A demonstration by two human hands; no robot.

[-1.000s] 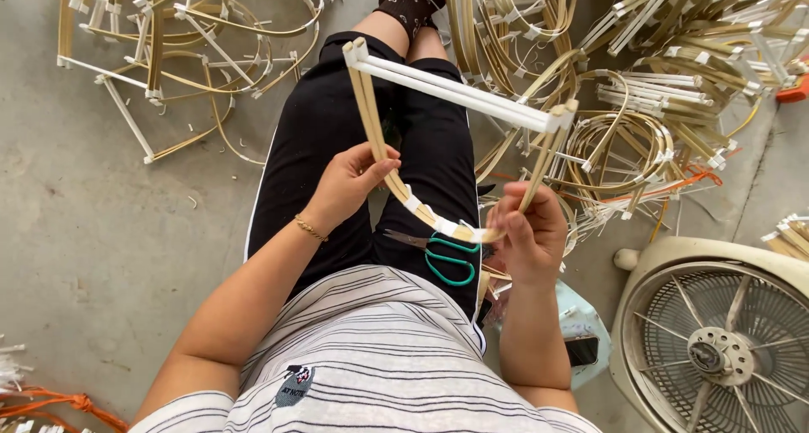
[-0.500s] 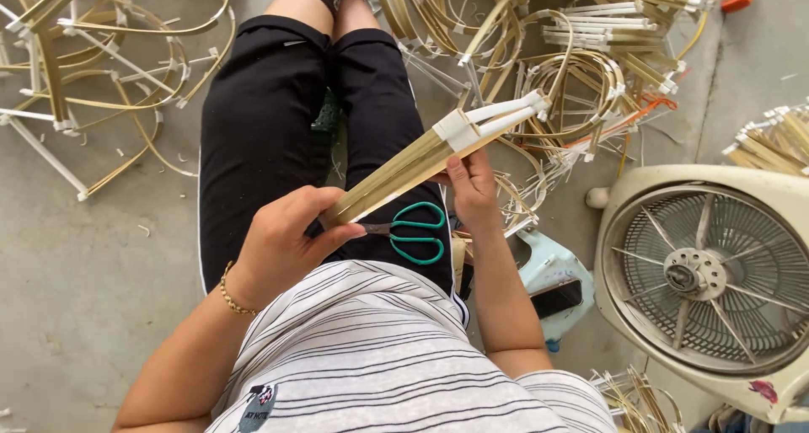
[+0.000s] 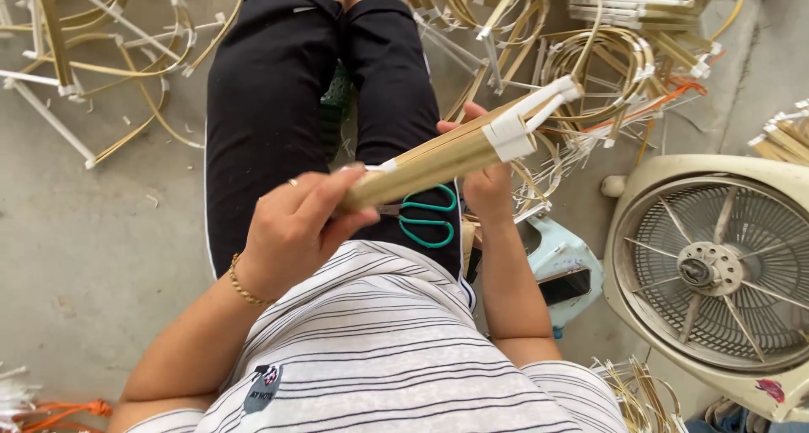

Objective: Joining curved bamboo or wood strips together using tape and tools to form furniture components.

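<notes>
Folded flatter since earlier, bamboo frame bundle (image 3: 459, 153) — over grey concrete floor (image 3: 101, 256), long axis toward upper-right fan (image 3: 716, 273) — both left hand (image 3: 291, 231) and right hand (image 3: 484, 176) clamped on it.

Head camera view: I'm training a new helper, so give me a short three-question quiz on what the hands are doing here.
1. True or false: both hands grip the same folded bundle of bamboo strips.
2. What lies on the person's lap under the bundle? A) teal-handled scissors B) a hammer C) a brush
3. What stands on the floor at the person's right side?

Key:
1. True: the left hand holds the near end, and the right hand holds it further along, near the white-taped end.
2. A, the teal-handled scissors.
3. A cream-coloured electric fan.
</notes>
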